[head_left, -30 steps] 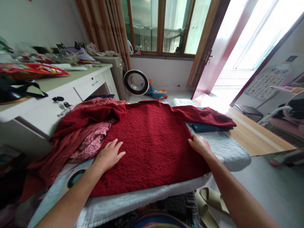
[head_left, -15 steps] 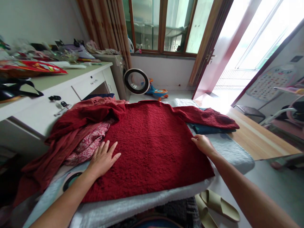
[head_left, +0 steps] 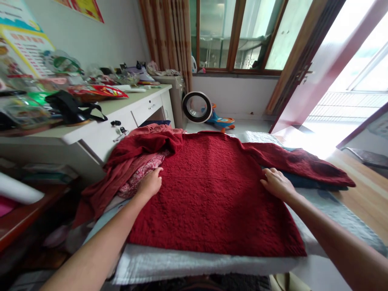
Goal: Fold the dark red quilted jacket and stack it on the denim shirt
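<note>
A dark red textured long-sleeved top [head_left: 212,198] lies spread flat on a pale cloth-covered surface [head_left: 194,264]. My left hand [head_left: 152,182] is closed at the garment's left edge, pinching the red fabric. At the right edge, near the sleeve, my right hand [head_left: 275,182] rests on the garment with its fingers apart and slightly bent. The right sleeve stretches out over folded blue fabric [head_left: 312,182]. The left sleeve is bunched over faded red cloth [head_left: 106,194] and a red-and-white patterned cloth [head_left: 142,174].
A white desk [head_left: 121,117] at the left carries a red packet [head_left: 97,92], a black strapped item [head_left: 68,107] and clutter. Beyond the surface are a washing machine with its round door [head_left: 197,107] open and a blue-orange toy [head_left: 221,121]. Slippers [head_left: 287,281] lie below.
The view has swung left. My left hand has gone from flat and spread to closed at the garment's edge. My right hand has opened from its pinch on the right edge.
</note>
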Action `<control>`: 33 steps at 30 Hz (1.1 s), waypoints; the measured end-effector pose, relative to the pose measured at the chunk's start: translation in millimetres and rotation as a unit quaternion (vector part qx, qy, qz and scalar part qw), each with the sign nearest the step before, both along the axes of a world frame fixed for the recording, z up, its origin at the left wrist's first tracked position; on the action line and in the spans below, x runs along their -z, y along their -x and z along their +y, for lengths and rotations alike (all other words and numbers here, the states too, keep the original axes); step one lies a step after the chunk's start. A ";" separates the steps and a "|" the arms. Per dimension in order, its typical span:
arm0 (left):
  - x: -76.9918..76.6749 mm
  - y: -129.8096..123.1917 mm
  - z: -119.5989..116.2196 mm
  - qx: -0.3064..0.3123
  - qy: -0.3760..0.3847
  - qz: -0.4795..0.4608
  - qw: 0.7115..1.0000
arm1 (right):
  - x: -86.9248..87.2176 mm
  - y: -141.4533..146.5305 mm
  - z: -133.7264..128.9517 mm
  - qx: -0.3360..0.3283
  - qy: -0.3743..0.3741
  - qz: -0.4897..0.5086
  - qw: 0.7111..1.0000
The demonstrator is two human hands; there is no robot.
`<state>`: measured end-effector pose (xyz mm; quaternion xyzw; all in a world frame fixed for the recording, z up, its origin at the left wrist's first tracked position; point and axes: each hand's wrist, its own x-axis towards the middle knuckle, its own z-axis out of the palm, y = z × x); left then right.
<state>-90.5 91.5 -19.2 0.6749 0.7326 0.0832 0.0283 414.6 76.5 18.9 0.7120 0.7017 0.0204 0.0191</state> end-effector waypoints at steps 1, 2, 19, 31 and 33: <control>-1.1 -0.9 1.1 0.006 0.010 0.007 1.000 | 2.6 0.9 8.9 -0.016 -0.007 0.011 1.000; -1.5 -1.8 1.0 0.011 0.017 0.018 1.000 | 5.5 1.1 17.0 -0.026 -0.010 0.021 0.999; -1.0 -50.8 74.5 0.217 -0.041 0.092 0.971 | -8.0 20.2 68.5 0.007 0.063 0.007 0.998; -27.7 -34.9 131.7 0.036 0.020 0.149 0.988 | 24.2 107.0 73.6 -0.086 0.010 0.067 0.994; -27.0 -44.7 130.2 0.067 -0.006 0.151 0.986 | 39.9 123.2 78.2 -0.084 -0.004 0.095 0.992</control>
